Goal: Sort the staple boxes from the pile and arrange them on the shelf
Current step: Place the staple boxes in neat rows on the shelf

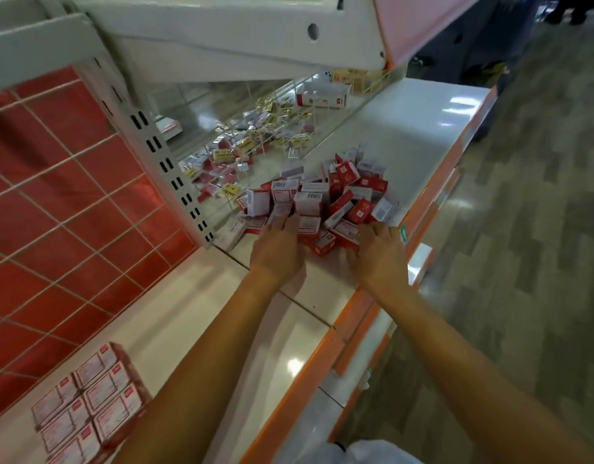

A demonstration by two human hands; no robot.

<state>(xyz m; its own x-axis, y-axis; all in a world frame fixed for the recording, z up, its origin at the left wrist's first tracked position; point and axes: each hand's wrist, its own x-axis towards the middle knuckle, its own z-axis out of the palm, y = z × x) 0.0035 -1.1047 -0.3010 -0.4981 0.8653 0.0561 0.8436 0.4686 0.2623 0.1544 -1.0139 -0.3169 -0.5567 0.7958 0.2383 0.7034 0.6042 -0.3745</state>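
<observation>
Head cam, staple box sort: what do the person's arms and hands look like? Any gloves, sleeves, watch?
No gloves on the left hand or the right hand. Both arms are uncovered as far back as the frame shows, with no sleeves in view. No watch or band at either wrist. The fingers are too blurred to rule out rings. A bit of white garment shows at the bottom edge.

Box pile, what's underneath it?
White shelf shows around the pile; what lies directly beneath is covered. The left hand and right hand hide its near edge.
</observation>
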